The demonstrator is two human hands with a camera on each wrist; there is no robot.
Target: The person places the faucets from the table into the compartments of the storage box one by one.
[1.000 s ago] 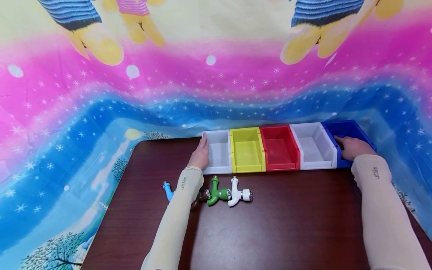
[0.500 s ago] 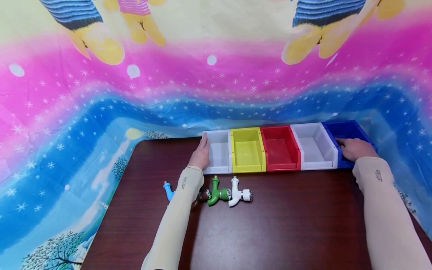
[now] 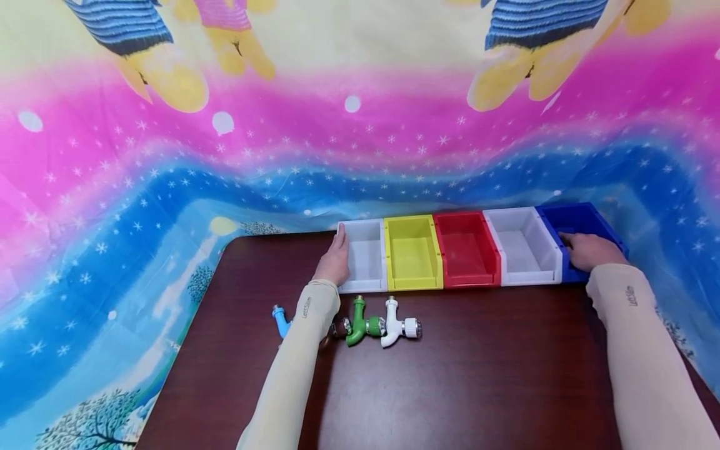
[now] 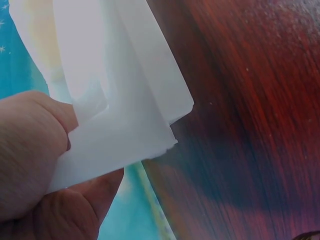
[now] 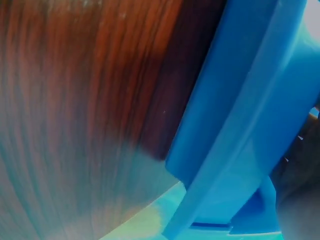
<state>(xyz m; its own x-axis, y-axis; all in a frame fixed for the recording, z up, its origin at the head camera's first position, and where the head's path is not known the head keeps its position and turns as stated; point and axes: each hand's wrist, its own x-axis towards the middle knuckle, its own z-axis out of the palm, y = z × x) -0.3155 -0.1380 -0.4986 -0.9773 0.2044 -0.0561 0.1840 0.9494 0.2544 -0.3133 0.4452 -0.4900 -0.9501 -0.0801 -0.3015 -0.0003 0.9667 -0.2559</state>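
In the head view my left hand (image 3: 334,259) holds the outer side wall of the left white storage bin (image 3: 364,253). The left wrist view shows its thumb (image 4: 37,112) on the inner side of this wall and fingers (image 4: 102,195) beneath the outside. My right hand (image 3: 596,250) reaches into the blue storage bin (image 3: 576,215) at the row's right end and grips it; most of its fingers are hidden. Between these stand a yellow bin (image 3: 413,250), a red bin (image 3: 467,250) and a second white bin (image 3: 520,247), side by side and touching.
In front of the row lie a white tap (image 3: 394,325), a green tap (image 3: 357,325) and a blue tap (image 3: 280,322), partly behind the left sleeve. A dark tap handle (image 3: 340,327) shows beside the green one. A printed curtain (image 3: 349,150) backs the brown table (image 3: 461,387).
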